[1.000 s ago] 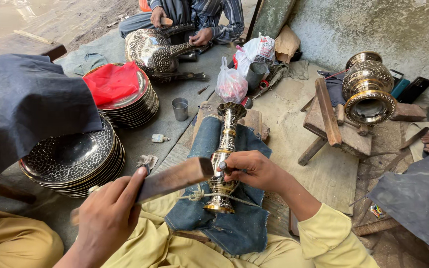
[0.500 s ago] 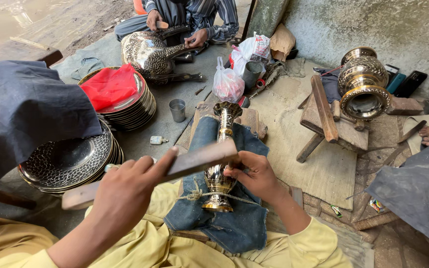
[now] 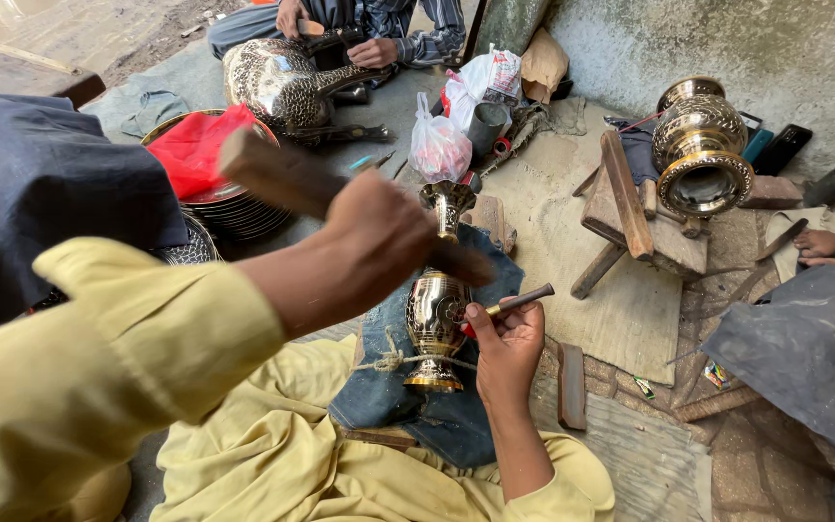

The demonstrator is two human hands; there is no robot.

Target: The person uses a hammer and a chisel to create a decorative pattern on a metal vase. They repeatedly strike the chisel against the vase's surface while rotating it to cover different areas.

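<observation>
Left hand [image 3: 374, 237] raised above the lap, fingers wrapped tight around a wooden beater [image 3: 287, 179], a flat dark bar that slants up toward the far left. Grip fully clamped on it.

Right hand [image 3: 509, 348] lower and to the right, fingers pinched around a thin chisel [image 3: 519, 302] with a dark tip. Chisel pointing up and to the right, lower end against the belly of the brass vase [image 3: 437, 309]. Grip clamped on the chisel.

Brass vase lying lengthwise on a folded blue denim cloth [image 3: 437, 416] in the lap, foot near, flared mouth far. Tied down across the foot with a piece of thin cord [image 3: 393, 362]. Yellow trousers under the cloth.

At far left, a stack of engraved metal plates [image 3: 234, 208] with a red cloth [image 3: 195, 150] on top. At far centre, another person's hand [image 3: 374, 50] on a large engraved metal pot [image 3: 277, 82]. Near it, a pink plastic bag [image 3: 437, 150]. At far right, a big brass urn [image 3: 700, 145] resting on a wooden stand [image 3: 645, 227]. At the right edge, a third person's hand [image 3: 823, 244] on the floor.
</observation>
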